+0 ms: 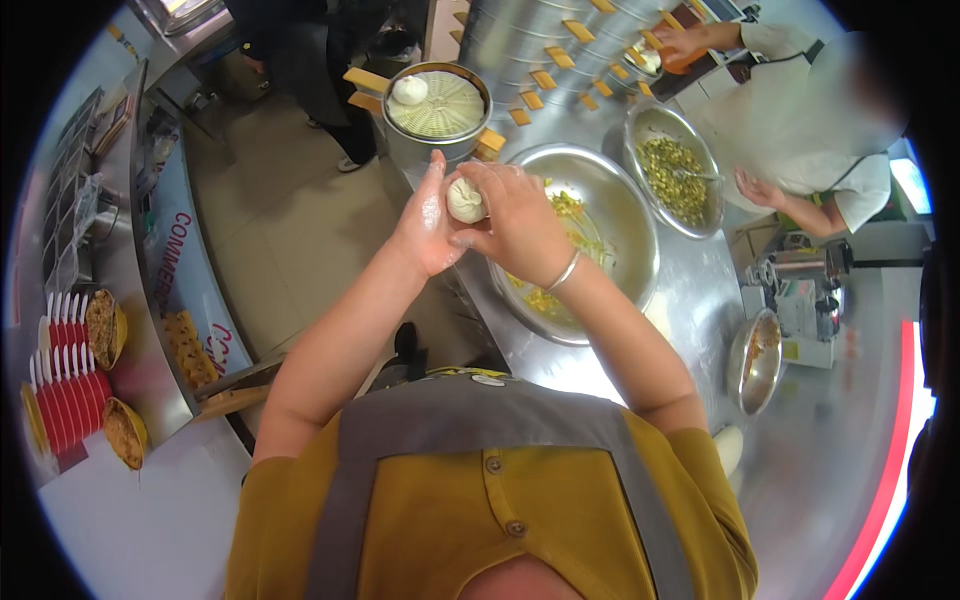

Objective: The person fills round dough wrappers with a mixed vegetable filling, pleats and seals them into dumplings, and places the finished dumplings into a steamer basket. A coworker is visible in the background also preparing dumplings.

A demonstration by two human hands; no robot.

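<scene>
A pleated white dough bun sits between my two hands, its gathered top facing up. My left hand, dusted with flour, cups it from the left with the thumb raised. Curled around the bun's right side are the fingers of my right hand, which has a bangle at the wrist. Beyond them stands a round steamer lined with a woven mat, and one bun rests on that mat. Under my right forearm is a large steel bowl holding some chopped vegetable filling.
Stacked steamers with wooden handles rise at the back. A bowl of green filling stands near a co-worker on the right. Another steel bowl is at the table's right. Red cups line the left counter. Another person stands far left.
</scene>
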